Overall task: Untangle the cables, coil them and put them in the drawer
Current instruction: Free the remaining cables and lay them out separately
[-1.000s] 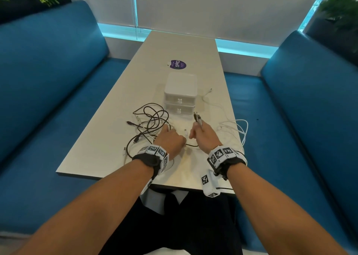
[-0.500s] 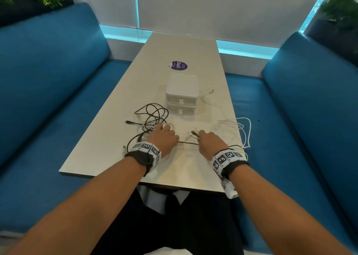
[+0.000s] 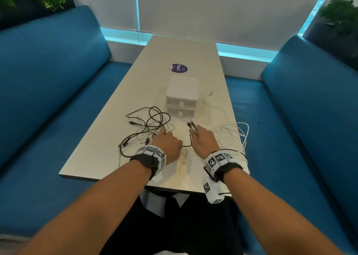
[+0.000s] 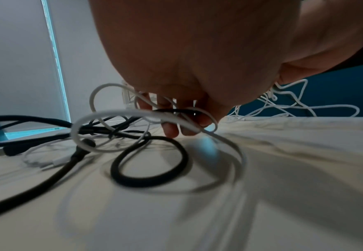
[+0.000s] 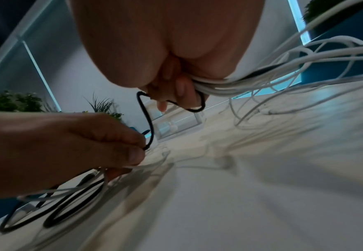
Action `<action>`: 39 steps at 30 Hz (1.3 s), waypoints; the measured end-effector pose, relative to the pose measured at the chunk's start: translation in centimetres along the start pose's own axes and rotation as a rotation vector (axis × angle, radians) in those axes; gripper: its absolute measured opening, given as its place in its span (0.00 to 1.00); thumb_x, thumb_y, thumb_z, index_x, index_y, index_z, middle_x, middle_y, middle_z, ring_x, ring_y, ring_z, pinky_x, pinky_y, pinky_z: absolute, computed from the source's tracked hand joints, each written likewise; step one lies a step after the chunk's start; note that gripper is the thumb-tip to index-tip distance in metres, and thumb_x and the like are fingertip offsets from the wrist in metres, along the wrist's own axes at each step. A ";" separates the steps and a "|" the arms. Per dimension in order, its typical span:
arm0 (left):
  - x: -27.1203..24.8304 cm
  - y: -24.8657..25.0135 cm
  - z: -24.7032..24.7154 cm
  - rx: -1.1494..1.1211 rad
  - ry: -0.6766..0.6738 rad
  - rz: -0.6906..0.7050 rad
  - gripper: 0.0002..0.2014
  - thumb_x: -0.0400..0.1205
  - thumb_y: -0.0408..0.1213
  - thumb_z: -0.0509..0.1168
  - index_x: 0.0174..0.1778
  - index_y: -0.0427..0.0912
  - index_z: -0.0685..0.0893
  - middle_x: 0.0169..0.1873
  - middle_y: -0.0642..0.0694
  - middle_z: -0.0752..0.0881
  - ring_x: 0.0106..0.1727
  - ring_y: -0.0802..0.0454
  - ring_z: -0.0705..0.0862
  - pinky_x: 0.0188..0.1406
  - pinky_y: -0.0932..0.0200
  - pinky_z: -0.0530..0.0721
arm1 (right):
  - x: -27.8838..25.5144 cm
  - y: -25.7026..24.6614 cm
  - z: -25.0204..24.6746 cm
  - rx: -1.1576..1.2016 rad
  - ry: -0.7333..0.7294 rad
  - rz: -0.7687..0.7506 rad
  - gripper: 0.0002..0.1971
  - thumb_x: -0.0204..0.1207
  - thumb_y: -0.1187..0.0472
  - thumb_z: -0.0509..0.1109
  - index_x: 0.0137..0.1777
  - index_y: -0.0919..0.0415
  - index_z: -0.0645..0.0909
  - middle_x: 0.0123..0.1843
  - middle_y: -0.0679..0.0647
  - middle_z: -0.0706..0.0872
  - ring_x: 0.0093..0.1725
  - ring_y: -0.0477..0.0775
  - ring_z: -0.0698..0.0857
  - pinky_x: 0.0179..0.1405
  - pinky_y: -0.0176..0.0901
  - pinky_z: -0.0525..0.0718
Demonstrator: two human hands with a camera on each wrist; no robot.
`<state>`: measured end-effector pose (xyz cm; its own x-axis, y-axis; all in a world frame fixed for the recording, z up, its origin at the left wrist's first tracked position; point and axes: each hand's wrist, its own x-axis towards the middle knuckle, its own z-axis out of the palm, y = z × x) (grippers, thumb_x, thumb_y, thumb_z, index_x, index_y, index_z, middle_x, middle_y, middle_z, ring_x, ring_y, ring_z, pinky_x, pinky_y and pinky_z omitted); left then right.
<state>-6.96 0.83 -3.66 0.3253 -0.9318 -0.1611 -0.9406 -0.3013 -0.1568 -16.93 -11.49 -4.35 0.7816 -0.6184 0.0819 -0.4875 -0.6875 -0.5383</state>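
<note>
1. A person's left hand (image 3: 168,144) pinches a thin black cable (image 5: 147,118) at the table's (image 3: 108,148) near end, over tangled black cables (image 3: 147,122)
2. The right hand (image 3: 203,140) grips a bundle of white cables (image 5: 229,84) and the same black cable
3. A white drawer unit (image 3: 182,97) stands shut just beyond, a purple sticker (image 3: 179,68) behind it
4. Blue benches (image 3: 48,91) flank the table

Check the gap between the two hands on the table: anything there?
A thin black cable spans from the left hand to the right hand, bowed above bare table. Head and right wrist views both show it.
</note>
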 end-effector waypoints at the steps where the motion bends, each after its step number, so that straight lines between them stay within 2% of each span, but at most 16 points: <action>1: -0.1 -0.1 -0.1 -0.005 -0.026 -0.015 0.10 0.85 0.42 0.53 0.41 0.48 0.77 0.37 0.47 0.85 0.50 0.44 0.80 0.67 0.41 0.64 | -0.1 -0.2 0.2 0.008 0.006 -0.019 0.13 0.87 0.53 0.55 0.53 0.62 0.77 0.43 0.65 0.86 0.45 0.69 0.82 0.37 0.51 0.72; 4: -0.1 -0.9 0.0 -0.047 -0.099 -0.086 0.13 0.84 0.43 0.52 0.37 0.48 0.77 0.28 0.51 0.76 0.40 0.46 0.76 0.71 0.41 0.63 | -0.5 0.0 0.1 -0.037 0.043 -0.002 0.13 0.87 0.53 0.56 0.57 0.62 0.75 0.43 0.67 0.85 0.43 0.71 0.82 0.37 0.56 0.79; 7: 0.0 -1.5 -0.1 -0.119 -0.067 -0.110 0.17 0.84 0.48 0.50 0.31 0.47 0.72 0.26 0.51 0.74 0.37 0.47 0.75 0.73 0.42 0.61 | -0.7 0.7 -0.4 -0.054 0.085 0.048 0.13 0.86 0.52 0.57 0.55 0.62 0.76 0.43 0.67 0.85 0.44 0.71 0.83 0.39 0.57 0.81; 10: 0.2 -1.2 0.1 -0.123 -0.047 -0.095 0.18 0.84 0.48 0.51 0.28 0.49 0.68 0.25 0.51 0.74 0.33 0.50 0.75 0.72 0.43 0.64 | -1.1 0.3 -0.6 -0.055 0.063 -0.020 0.10 0.84 0.54 0.60 0.51 0.60 0.77 0.41 0.62 0.87 0.44 0.67 0.82 0.38 0.52 0.77; 13: 0.5 -0.5 0.0 -0.135 -0.049 -0.084 0.16 0.82 0.46 0.52 0.30 0.48 0.75 0.25 0.51 0.77 0.31 0.51 0.76 0.68 0.45 0.67 | -1.2 -0.8 -0.5 0.011 -0.017 -0.079 0.12 0.85 0.53 0.61 0.41 0.56 0.76 0.36 0.57 0.84 0.39 0.62 0.80 0.35 0.48 0.71; 16: 0.8 -0.2 0.1 -0.172 -0.018 -0.063 0.15 0.84 0.42 0.50 0.39 0.47 0.81 0.29 0.51 0.81 0.33 0.50 0.79 0.67 0.44 0.67 | -1.2 -1.3 -0.1 0.027 -0.197 -0.045 0.14 0.86 0.54 0.60 0.38 0.56 0.75 0.36 0.54 0.82 0.39 0.57 0.79 0.37 0.45 0.69; 19: 0.8 -0.5 0.7 -0.159 0.058 -0.017 0.17 0.88 0.44 0.47 0.46 0.48 0.81 0.31 0.51 0.85 0.35 0.48 0.82 0.64 0.43 0.68 | -1.0 -0.6 0.3 0.021 -0.249 0.013 0.13 0.86 0.54 0.60 0.40 0.55 0.77 0.38 0.55 0.83 0.41 0.58 0.81 0.36 0.45 0.71; 22: 0.5 -0.7 1.5 -0.143 0.122 0.004 0.14 0.89 0.44 0.48 0.51 0.48 0.80 0.38 0.49 0.87 0.43 0.45 0.81 0.60 0.45 0.68 | -0.9 -0.1 -0.1 0.010 -0.249 0.035 0.10 0.84 0.55 0.62 0.43 0.53 0.82 0.38 0.53 0.84 0.41 0.56 0.82 0.31 0.41 0.72; 25: 0.1 -1.4 1.8 -0.086 0.109 -0.015 0.14 0.89 0.46 0.50 0.51 0.47 0.80 0.43 0.48 0.87 0.50 0.44 0.81 0.63 0.43 0.68 | -0.5 1.7 -0.7 -0.123 -0.218 0.055 0.10 0.83 0.54 0.62 0.48 0.54 0.84 0.47 0.59 0.87 0.49 0.62 0.84 0.42 0.47 0.79; 27: 0.1 -1.6 1.6 -0.073 0.090 -0.012 0.16 0.90 0.46 0.48 0.54 0.47 0.80 0.45 0.48 0.87 0.51 0.44 0.81 0.66 0.41 0.68 | -0.4 2.8 -0.9 -0.214 -0.169 0.105 0.13 0.84 0.51 0.60 0.52 0.56 0.83 0.51 0.62 0.86 0.50 0.65 0.84 0.46 0.49 0.81; 30: 0.6 -1.0 1.0 -0.084 0.095 0.009 0.15 0.89 0.45 0.48 0.54 0.48 0.80 0.44 0.49 0.86 0.50 0.44 0.80 0.65 0.41 0.66 | -0.3 3.3 -0.7 -0.305 -0.111 0.154 0.14 0.85 0.50 0.58 0.56 0.57 0.82 0.52 0.62 0.85 0.52 0.66 0.84 0.47 0.51 0.81; 35: 1.0 -1.6 1.6 -0.051 0.041 -0.042 0.09 0.85 0.39 0.53 0.54 0.53 0.78 0.44 0.52 0.87 0.51 0.46 0.80 0.63 0.41 0.65 | -0.1 4.4 -1.2 -0.344 -0.058 0.226 0.14 0.84 0.53 0.58 0.56 0.58 0.83 0.48 0.59 0.86 0.49 0.64 0.85 0.44 0.49 0.81; 39: 0.9 -0.7 1.5 -0.047 0.016 -0.049 0.07 0.84 0.40 0.55 0.52 0.53 0.77 0.41 0.51 0.86 0.51 0.46 0.79 0.65 0.40 0.65 | -0.6 3.1 -0.7 -0.305 -0.043 0.182 0.13 0.86 0.53 0.57 0.56 0.57 0.82 0.50 0.60 0.86 0.51 0.65 0.85 0.41 0.47 0.78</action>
<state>-5.86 0.52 -5.12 0.3699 -0.9186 -0.1390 -0.9272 -0.3555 -0.1177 -19.19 -13.54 -5.53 0.6836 -0.7292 -0.0313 -0.7091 -0.6534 -0.2649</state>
